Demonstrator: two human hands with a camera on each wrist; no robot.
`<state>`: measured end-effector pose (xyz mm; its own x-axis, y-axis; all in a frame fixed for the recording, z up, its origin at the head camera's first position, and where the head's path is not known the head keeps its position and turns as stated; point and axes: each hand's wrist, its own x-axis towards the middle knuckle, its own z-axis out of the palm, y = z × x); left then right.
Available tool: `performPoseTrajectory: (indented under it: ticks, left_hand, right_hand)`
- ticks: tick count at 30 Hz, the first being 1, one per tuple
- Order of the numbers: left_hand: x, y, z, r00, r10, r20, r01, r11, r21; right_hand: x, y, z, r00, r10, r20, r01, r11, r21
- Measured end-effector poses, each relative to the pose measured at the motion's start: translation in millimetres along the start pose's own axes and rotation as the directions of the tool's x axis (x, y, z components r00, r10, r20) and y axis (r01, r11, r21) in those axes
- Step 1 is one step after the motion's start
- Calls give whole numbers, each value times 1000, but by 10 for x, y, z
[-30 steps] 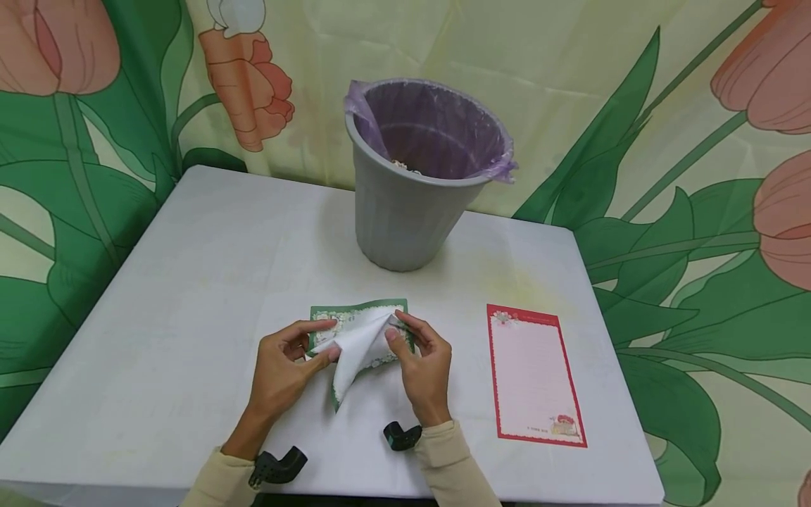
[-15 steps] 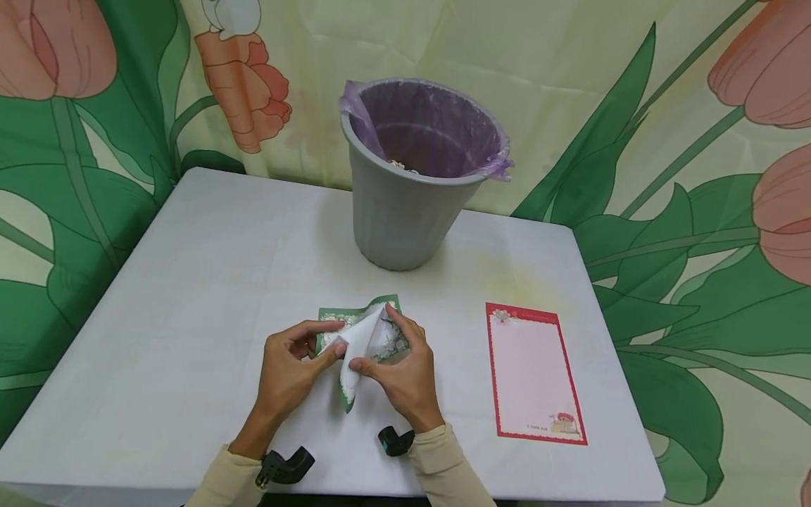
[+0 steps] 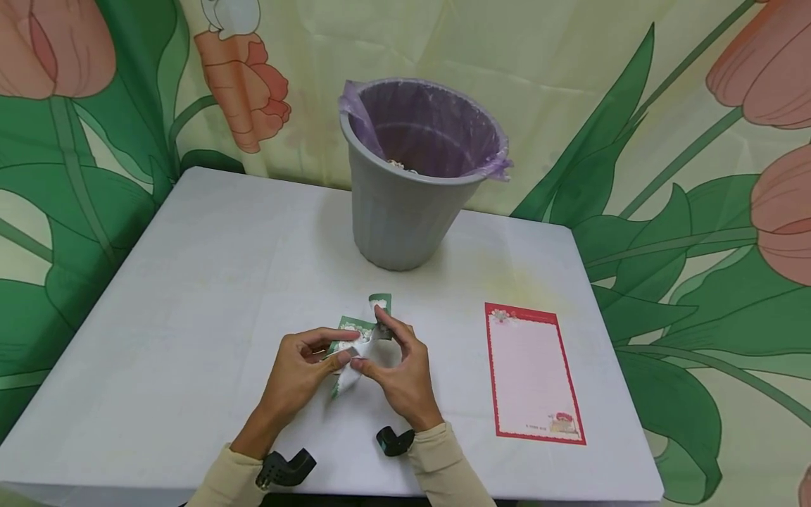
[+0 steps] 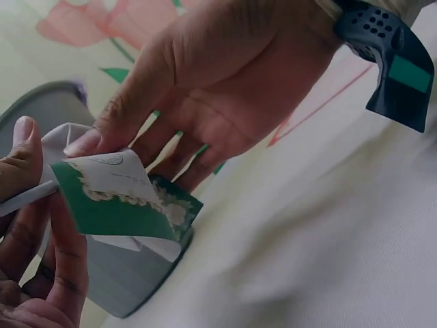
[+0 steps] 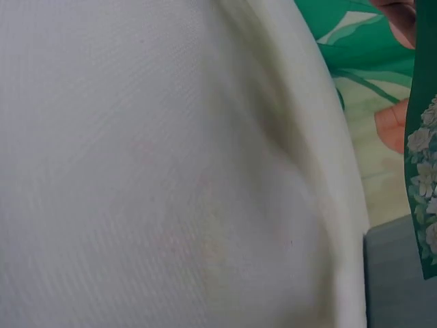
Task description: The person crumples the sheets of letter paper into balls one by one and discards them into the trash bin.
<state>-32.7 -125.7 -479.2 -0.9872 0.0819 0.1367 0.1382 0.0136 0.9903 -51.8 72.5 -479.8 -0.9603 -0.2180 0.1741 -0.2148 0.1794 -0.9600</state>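
In the head view, a green-bordered sheet of letter paper [image 3: 356,324] with white flowers is crumpled between both hands above the table's front. My left hand [image 3: 293,370] pinches its left side between thumb and fingers. On the other side my right hand [image 3: 407,380] grips it, thumb close to the left thumb. The left wrist view has the folded paper [image 4: 116,212] curling over, its white back partly showing, with the right hand [image 4: 218,89] behind it. Only a strip of the paper [image 5: 425,157] enters the right wrist view.
A grey bin [image 3: 405,225] with a purple bag liner [image 3: 437,141] stands at the back of the table, some pale scraps inside. A flat red-bordered sheet [image 3: 535,377] lies to the right. Behind the table [image 3: 190,282] hangs a flower-printed curtain [image 3: 570,42].
The paper has gone from a loose fold to a smaller, more crumpled bundle. My right hand has moved left, bringing its thumb close to the left one; the left hand has shifted slightly right.
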Motion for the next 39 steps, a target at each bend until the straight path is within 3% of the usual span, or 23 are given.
performPoseTrajectory:
  ticks: [5, 10, 14, 17, 21, 25, 29, 34, 39]
  left_hand:
    - [4, 3, 32, 1000, 12, -4, -12, 998, -56]
    - [28, -3, 99, 994, 58, -91, -68, 991, -116]
    - [56, -16, 144, 981, 110, -162, -127, 987, -102]
    - [68, -25, 157, 975, 127, -183, -142, 987, -70]
    - [64, -25, 168, 984, 92, -149, -114, 983, -145]
    - [58, -26, 180, 988, 47, -147, -74, 979, -189]
    - [58, -28, 196, 981, 41, -190, -69, 987, -142]
    - [56, -15, 205, 969, 20, -248, -46, 994, -100]
    - [52, 17, 196, 960, 15, -280, -45, 994, -103]
  right_hand:
    - [-3, -6, 35, 1000, -25, -9, 25, 998, 66]
    - [-4, -25, 75, 996, -45, -75, 53, 994, 99]
    - [-6, -49, 85, 992, -44, -115, 58, 991, 122]
    - [-18, -69, 95, 990, -27, -135, 46, 989, 144]
    - [-35, -80, 102, 988, -25, -156, 51, 984, 169]
    - [-38, -68, 101, 984, -83, -159, 106, 985, 140]
    - [-40, -65, 94, 974, -183, -134, 190, 981, 48]
    - [-48, -69, 90, 953, -296, -73, 295, 955, -22]
    - [-52, -66, 97, 958, -282, -44, 282, 959, -12]
